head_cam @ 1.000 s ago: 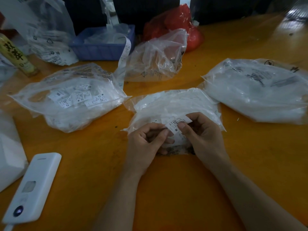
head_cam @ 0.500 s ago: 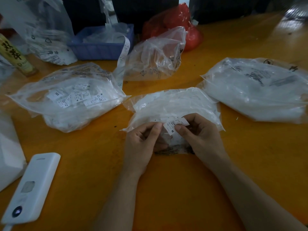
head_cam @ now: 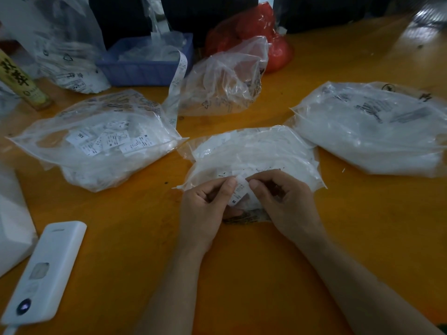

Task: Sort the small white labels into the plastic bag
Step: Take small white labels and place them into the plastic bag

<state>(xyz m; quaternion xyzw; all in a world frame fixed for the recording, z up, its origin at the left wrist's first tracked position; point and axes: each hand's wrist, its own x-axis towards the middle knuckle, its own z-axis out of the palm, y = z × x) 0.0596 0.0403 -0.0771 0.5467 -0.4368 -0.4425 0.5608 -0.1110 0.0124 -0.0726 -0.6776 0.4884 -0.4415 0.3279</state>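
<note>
On the orange counter (head_cam: 242,274), one label (head_cam: 238,191) is pinched between the left hand (head_cam: 205,209) and right hand (head_cam: 285,204), over the middle bag (head_cam: 254,151); farther left, labels are seen inside another bag (head_cam: 96,141)

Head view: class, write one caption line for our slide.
Both hands, left hand and right hand, pinch a white label over a plastic bag.

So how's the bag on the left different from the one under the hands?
The left bag lies untouched, with loose printed labels readable through the plastic. The middle bag looks milkier, its contents harder to read, and both hands pinch a label over its near edge. Both are clear plastic on the orange table.
</note>
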